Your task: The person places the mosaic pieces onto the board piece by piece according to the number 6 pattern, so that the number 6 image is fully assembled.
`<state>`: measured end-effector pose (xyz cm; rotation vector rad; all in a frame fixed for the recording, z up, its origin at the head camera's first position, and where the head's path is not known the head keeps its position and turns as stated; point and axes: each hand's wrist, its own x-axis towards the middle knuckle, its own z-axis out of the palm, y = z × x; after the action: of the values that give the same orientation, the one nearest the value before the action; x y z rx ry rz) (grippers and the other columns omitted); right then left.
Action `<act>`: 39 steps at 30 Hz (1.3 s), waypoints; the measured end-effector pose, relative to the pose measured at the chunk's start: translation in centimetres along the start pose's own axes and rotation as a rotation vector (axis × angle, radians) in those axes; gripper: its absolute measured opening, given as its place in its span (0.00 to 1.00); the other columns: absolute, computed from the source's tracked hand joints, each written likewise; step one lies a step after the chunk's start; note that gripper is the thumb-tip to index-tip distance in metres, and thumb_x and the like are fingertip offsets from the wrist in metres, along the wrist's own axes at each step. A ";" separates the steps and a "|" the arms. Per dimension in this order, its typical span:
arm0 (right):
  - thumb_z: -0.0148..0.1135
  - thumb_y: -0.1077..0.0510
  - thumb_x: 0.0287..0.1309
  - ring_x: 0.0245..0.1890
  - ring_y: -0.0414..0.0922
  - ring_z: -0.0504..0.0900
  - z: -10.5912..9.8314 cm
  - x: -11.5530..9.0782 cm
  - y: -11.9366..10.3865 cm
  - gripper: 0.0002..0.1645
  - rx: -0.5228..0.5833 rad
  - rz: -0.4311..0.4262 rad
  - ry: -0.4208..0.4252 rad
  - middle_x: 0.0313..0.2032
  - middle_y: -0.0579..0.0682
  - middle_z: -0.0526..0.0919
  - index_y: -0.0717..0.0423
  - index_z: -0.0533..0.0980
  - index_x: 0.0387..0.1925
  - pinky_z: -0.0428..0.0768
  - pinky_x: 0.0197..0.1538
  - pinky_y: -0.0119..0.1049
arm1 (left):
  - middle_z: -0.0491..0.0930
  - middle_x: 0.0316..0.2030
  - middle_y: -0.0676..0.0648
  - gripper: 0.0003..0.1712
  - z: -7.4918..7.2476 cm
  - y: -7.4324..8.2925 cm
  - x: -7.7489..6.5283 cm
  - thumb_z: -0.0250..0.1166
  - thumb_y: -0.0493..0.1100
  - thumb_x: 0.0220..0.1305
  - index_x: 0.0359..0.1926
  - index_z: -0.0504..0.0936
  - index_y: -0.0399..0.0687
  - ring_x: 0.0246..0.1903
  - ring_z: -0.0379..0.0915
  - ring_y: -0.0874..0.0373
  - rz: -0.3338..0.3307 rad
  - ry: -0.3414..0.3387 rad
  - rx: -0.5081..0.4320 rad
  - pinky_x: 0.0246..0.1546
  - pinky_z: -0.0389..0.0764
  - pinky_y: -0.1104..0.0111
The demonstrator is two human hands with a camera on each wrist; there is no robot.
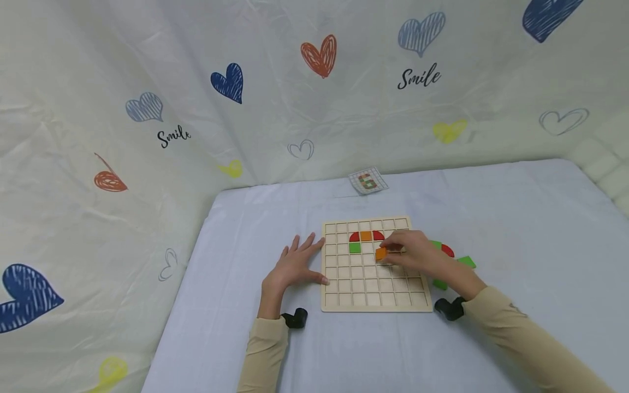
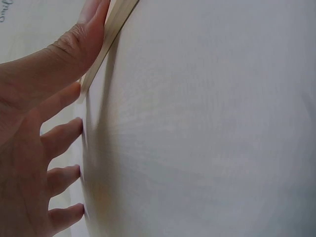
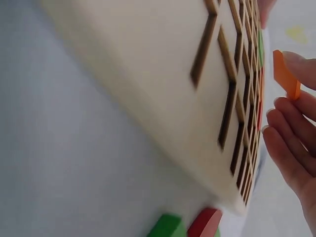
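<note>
My right hand [image 1: 411, 251] pinches an orange square tile [image 3: 285, 76] between thumb and fingers, close over the middle of a wooden grid board [image 1: 358, 300]. In the board's upper rows lie a red quarter-round tile [image 1: 354, 237], an orange square tile [image 1: 366, 236] and a second red rounded tile [image 1: 378, 235]. Below the left red one is a green square tile [image 1: 355, 248]. My left hand [image 1: 295, 265] spreads its fingers at the board's left edge, with the thumb [image 2: 91, 42] against the rim and the other fingertips on the cloth.
Loose green tiles [image 1: 466, 262] and a red tile [image 1: 447, 250] lie right of the board, partly hidden by my right arm. A pattern card [image 1: 368, 180] lies at the back of the white-covered table [image 1: 275, 213]. A curtain printed with hearts hangs behind.
</note>
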<state>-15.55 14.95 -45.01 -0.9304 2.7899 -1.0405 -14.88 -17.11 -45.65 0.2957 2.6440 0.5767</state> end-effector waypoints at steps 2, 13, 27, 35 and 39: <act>0.80 0.60 0.51 0.33 0.43 0.80 0.3 0.4 -0.2 0.16 0.000 -0.005 -0.010 0.33 0.47 0.86 0.64 0.87 0.41 0.83 0.37 0.31 | 0.45 0.82 0.55 0.62 0.0 0.0 0.0 0.81 0.62 0.48 0.81 0.57 0.66 0.82 0.28 0.42 0.002 0.002 -0.002 0.81 0.38 0.43; 0.78 0.60 0.54 0.31 0.40 0.78 1.7 2.7 -1.8 0.15 0.001 0.010 -0.080 0.30 0.48 0.84 0.65 0.86 0.41 0.80 0.35 0.31 | 0.46 0.82 0.54 0.62 0.0 -0.1 -0.1 0.81 0.61 0.48 0.81 0.58 0.65 0.82 0.28 0.42 -0.001 0.013 -0.010 0.80 0.37 0.43; 0.75 0.65 0.53 0.30 0.40 0.75 3.7 4.0 -2.9 0.10 0.052 0.003 -0.110 0.31 0.49 0.85 0.65 0.86 0.39 0.78 0.37 0.34 | 0.45 0.82 0.54 0.62 -0.1 0.0 -0.1 0.81 0.62 0.49 0.81 0.57 0.65 0.82 0.28 0.42 0.013 0.005 -0.006 0.80 0.37 0.42; 0.75 0.64 0.54 0.32 0.41 0.75 4.0 4.2 -3.1 0.11 0.001 0.042 -0.130 0.34 0.51 0.84 0.65 0.85 0.40 0.77 0.38 0.34 | 0.45 0.82 0.54 0.62 -0.1 0.0 -0.1 0.81 0.62 0.50 0.81 0.57 0.65 0.82 0.28 0.42 0.018 0.009 -0.010 0.80 0.37 0.42; 0.75 0.65 0.53 0.35 0.44 0.77 4.0 4.1 -3.3 0.12 -0.021 0.073 -0.155 0.38 0.54 0.84 0.65 0.85 0.41 0.81 0.41 0.37 | 0.46 0.82 0.54 0.62 -0.1 -0.1 0.0 0.81 0.62 0.49 0.81 0.57 0.65 0.82 0.28 0.42 0.013 0.008 -0.011 0.80 0.37 0.42</act>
<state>-16.32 8.38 -45.34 -0.8642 2.6907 -0.8906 -14.88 -17.21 -45.63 0.3076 2.6471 0.5976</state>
